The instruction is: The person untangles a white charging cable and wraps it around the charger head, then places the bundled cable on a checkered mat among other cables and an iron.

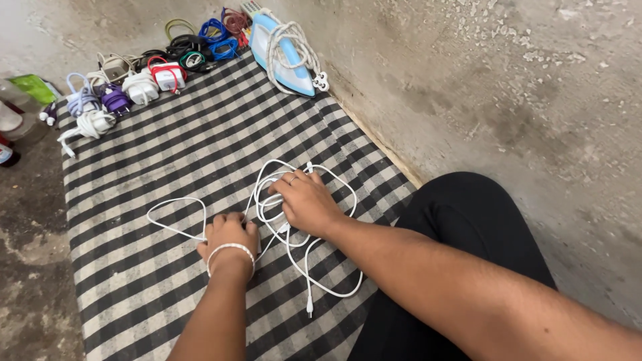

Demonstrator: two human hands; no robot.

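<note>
White cable (267, 200) lies in loose loops mid-cloth on the checked cloth (167, 154). The right hand (304, 200) presses curled fingers onto its coils; the left hand (227, 235), at eight o'clock from it, pinches one loop.

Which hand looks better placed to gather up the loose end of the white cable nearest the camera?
Probably the right hand: it rests on the white cable coils above that plug end, while the left hand presses the far-left loop.

- Soft, even daylight; no glare.
- Faint shadows just beneath the fingers (284, 189) on the checked cloth (200, 140).
- Sharp around the fingertips; slight wide-angle stretching far from them, toward frame edges.
</note>
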